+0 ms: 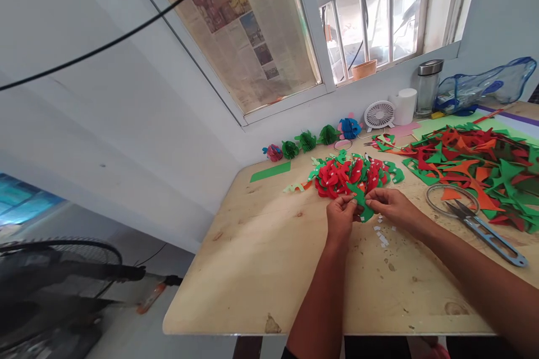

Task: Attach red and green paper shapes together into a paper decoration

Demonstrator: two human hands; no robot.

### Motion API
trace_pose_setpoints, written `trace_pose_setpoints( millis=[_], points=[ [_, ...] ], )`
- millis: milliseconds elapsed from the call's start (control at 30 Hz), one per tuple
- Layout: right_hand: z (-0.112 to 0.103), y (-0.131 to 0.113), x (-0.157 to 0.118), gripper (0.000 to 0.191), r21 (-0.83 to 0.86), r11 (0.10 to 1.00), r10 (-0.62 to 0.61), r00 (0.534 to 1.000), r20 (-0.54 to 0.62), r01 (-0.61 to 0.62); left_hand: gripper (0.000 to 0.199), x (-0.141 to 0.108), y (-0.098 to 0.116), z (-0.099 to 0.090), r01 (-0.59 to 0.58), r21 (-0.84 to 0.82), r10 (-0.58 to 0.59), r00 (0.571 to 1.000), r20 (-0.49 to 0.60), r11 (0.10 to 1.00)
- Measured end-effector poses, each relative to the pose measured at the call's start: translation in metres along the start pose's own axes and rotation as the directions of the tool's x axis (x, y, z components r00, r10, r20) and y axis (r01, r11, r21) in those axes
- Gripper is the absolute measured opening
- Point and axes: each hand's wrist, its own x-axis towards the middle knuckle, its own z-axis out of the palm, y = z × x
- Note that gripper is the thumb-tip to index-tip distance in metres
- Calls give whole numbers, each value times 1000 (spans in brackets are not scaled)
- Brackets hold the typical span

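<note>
A green cut-out piece (365,211) with small white patches is held between both hands above the wooden table (252,269). My left hand (343,214) pinches its left side. The fingertips of my right hand (385,202) are pressed together at the piece's right edge; whether they hold a small white patch is too small to tell. Just behind the hands lies a pile of red and green cut-outs (337,176), many with white patches. Small white bits (382,236) are scattered on the table below my right hand.
Thread snips (490,235) and a metal ring (429,199) lie at the right, before a heap of paper scraps (475,162). Along the wall stand folded paper figures (307,141), a small fan (379,115), a white cylinder (406,106) and a glass bottle (428,90).
</note>
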Motion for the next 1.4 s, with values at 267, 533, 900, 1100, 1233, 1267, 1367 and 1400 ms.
trace_pose_setpoints(
  millis=[267,533,900,1100,1233,1267,1367,1400],
  points=[
    [-1,-6,-2,21,104,993,49,998,30,-52,35,2,-4,-4,47,-70,-43,998,47,996],
    [-2,-20,-10,33,303,948,82,995,54,-95,33,-2,-5,-5,134,-303,-96,986,136,943],
    [0,-36,-19,30,426,902,28,994,109,-72,28,-7,-2,-6,187,-412,-48,945,324,892],
    [-1,-38,-22,33,393,919,-44,981,188,-34,34,-6,-2,-8,137,-342,-34,956,292,930],
    [-1,-37,-20,33,354,935,-58,993,98,19,32,-3,-2,-7,27,-330,52,972,230,943],
    [-1,-37,-19,33,331,943,-54,997,61,30,31,-2,-2,-6,-6,-316,75,976,207,949],
    [-3,-36,-17,33,252,967,-33,999,-16,36,30,-1,-2,-4,-81,-240,114,985,128,967],
    [-3,-35,-16,33,232,972,-24,999,-27,29,30,-1,-2,-3,-97,-215,120,988,98,972]
  ],
)
